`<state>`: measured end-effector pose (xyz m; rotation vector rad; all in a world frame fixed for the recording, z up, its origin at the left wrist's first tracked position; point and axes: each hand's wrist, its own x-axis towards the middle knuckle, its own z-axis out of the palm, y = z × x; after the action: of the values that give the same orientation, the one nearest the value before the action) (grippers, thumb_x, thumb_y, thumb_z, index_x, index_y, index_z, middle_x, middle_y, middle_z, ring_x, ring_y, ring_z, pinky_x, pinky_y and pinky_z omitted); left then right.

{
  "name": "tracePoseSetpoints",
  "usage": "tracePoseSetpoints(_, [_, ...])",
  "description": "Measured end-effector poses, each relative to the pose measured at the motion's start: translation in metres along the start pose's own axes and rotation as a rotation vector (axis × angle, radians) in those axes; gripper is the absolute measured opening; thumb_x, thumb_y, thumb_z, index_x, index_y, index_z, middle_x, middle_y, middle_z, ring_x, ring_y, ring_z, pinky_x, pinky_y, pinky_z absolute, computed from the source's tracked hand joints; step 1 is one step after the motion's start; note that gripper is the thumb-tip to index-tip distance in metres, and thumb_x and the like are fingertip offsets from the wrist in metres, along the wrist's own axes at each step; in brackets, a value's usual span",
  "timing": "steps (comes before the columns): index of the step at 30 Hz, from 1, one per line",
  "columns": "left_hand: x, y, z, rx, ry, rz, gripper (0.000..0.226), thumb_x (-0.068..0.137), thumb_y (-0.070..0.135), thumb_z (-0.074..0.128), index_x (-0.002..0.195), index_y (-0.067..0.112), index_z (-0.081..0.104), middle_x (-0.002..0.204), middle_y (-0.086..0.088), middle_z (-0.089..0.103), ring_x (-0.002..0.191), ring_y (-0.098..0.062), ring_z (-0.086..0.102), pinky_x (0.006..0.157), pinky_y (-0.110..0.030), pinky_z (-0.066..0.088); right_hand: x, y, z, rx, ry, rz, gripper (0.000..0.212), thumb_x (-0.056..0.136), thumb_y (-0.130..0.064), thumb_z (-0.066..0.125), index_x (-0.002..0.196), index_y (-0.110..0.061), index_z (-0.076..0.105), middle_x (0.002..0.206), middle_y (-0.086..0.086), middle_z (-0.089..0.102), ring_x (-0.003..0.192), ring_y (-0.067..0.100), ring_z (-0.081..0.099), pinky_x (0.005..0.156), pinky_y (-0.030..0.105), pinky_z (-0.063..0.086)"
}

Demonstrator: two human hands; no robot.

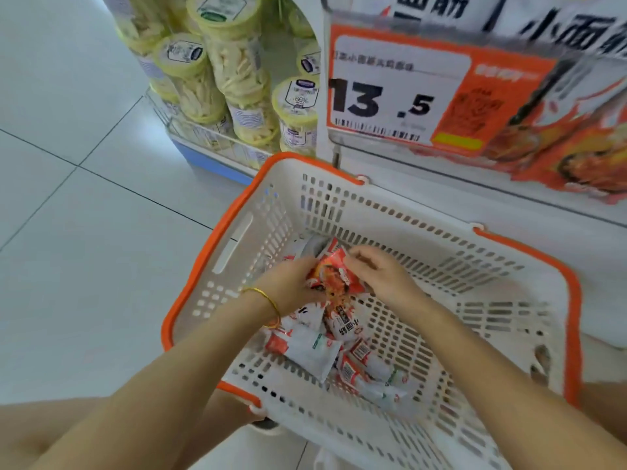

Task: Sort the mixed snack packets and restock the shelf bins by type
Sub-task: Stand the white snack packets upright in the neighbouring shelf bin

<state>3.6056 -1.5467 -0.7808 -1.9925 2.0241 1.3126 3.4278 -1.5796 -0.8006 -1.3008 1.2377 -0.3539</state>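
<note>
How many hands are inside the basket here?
2. The left hand grips red packets near the basket's left wall; the right hand pinches the same packets beside it.

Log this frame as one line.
stage: sorting in basket | left hand: grips held packets | right hand: pinches held packets | loose packets: in basket

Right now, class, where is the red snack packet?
Head view, mid-frame: the red packet is in the left half of the white basket, held between the left hand and right hand, above the loose packets on its floor.
</note>
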Motion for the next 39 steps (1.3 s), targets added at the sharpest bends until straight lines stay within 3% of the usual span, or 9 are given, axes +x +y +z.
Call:
tracePoseSetpoints(2, [-0.001, -0.007, -0.003, -0.109, 0.143, -0.084, 0.023, 0.085, 0.028, 0.066, 0.093, 0.011, 0.054, 0.092, -0.006, 0.060, 0.081, -0.020, 0.056, 0.070, -0.032, 0.047, 0.012, 0.017, 0.004, 0.090, 0.131, 0.163, 0.029, 0.098, -0.040, 0.044, 0.101, -0.017, 0.061, 0.090, 0.001, 0.064, 0.079, 0.014, 0.064, 0.077, 0.031, 0.054])
tracePoseSetpoints(7, [-0.007, -0.031, -0.002, -0.366, 0.227, -0.196, 0.027, 0.083, 0.028, 0.070, 0.101, 0.015, 0.054, 0.088, 0.002, 0.062, 0.075, -0.009, 0.060, 0.064, -0.021, 0.049, 0.027, 0.123, 0.051, -0.632, 0.069, 0.520, 0.038, 0.088, -0.048, 0.058, 0.103, -0.013, 0.053, 0.098, 0.006, 0.059, 0.093, 0.022, 0.058, 0.079, 0.031, 0.047])
tracePoseSetpoints(11, [-0.009, -0.036, 0.005, -0.477, 0.200, -0.261, 0.028, 0.087, 0.032, 0.064, 0.107, 0.016, 0.052, 0.095, -0.003, 0.064, 0.085, -0.017, 0.063, 0.070, -0.026, 0.052, 0.020, 0.132, 0.062, -0.489, 0.127, 0.508, 0.017, 0.087, -0.028, 0.065, 0.090, -0.011, 0.062, 0.096, 0.006, 0.065, 0.084, 0.020, 0.061, 0.070, 0.029, 0.051])
tracePoseSetpoints(14, [-0.012, -0.026, 0.003, -0.640, 0.176, -0.303, 0.031, 0.088, 0.043, 0.057, 0.106, 0.019, 0.053, 0.099, -0.008, 0.067, 0.092, -0.026, 0.065, 0.082, -0.042, 0.054, -0.002, 0.116, 0.036, -0.345, 0.191, 0.358, 0.012, 0.089, -0.020, 0.063, 0.081, -0.017, 0.054, 0.090, 0.008, 0.061, 0.070, 0.018, 0.056, 0.051, 0.021, 0.036])
tracePoseSetpoints(17, [-0.018, -0.007, -0.003, -0.650, 0.220, -0.268, 0.015, 0.093, 0.034, 0.055, 0.101, 0.021, 0.053, 0.098, -0.006, 0.067, 0.090, -0.025, 0.065, 0.085, -0.042, 0.052, -0.035, 0.077, -0.006, -0.401, 0.115, 0.240, 0.012, 0.088, -0.022, 0.065, 0.097, -0.018, 0.059, 0.090, 0.001, 0.062, 0.078, 0.017, 0.058, 0.060, 0.025, 0.043])
tracePoseSetpoints(23, [-0.035, 0.044, -0.012, -0.587, 0.299, -0.130, 0.011, 0.091, 0.029, 0.059, 0.097, 0.020, 0.058, 0.086, 0.001, 0.063, 0.081, -0.021, 0.059, 0.070, -0.028, 0.048, -0.102, -0.051, -0.064, -1.181, -0.220, -0.094, 0.020, 0.086, -0.023, 0.063, 0.103, -0.031, 0.059, 0.094, -0.009, 0.063, 0.083, 0.012, 0.056, 0.063, 0.028, 0.044])
tracePoseSetpoints(28, [-0.059, 0.098, -0.012, -0.613, 0.132, -0.006, 0.017, 0.094, 0.045, 0.048, 0.087, 0.031, 0.055, 0.085, 0.002, 0.058, 0.077, -0.012, 0.054, 0.079, -0.027, 0.042, -0.134, -0.108, -0.072, -1.325, -0.201, -0.300, 0.031, 0.082, -0.016, 0.065, 0.111, -0.026, 0.058, 0.107, -0.003, 0.055, 0.090, 0.019, 0.057, 0.068, 0.034, 0.050])
tracePoseSetpoints(32, [-0.074, 0.120, -0.020, -0.571, 0.023, 0.057, 0.020, 0.091, 0.035, 0.058, 0.098, 0.016, 0.055, 0.072, 0.002, 0.055, 0.059, -0.010, 0.052, 0.059, -0.025, 0.044, -0.154, -0.111, -0.095, -1.119, -0.119, -0.288, 0.046, 0.076, -0.021, 0.074, 0.117, -0.032, 0.058, 0.111, -0.005, 0.046, 0.098, 0.016, 0.053, 0.078, 0.036, 0.049])
tracePoseSetpoints(39, [-0.096, 0.123, -0.034, -0.768, -0.258, 0.118, 0.052, 0.061, 0.001, 0.064, 0.112, 0.010, 0.061, 0.104, -0.017, 0.066, 0.097, -0.029, 0.063, 0.091, -0.036, 0.049, -0.195, -0.099, -0.128, -0.300, 0.157, -0.231, 0.055, 0.066, -0.004, 0.083, 0.105, -0.031, 0.056, 0.102, 0.007, 0.062, 0.085, 0.015, 0.059, 0.078, 0.033, 0.049])
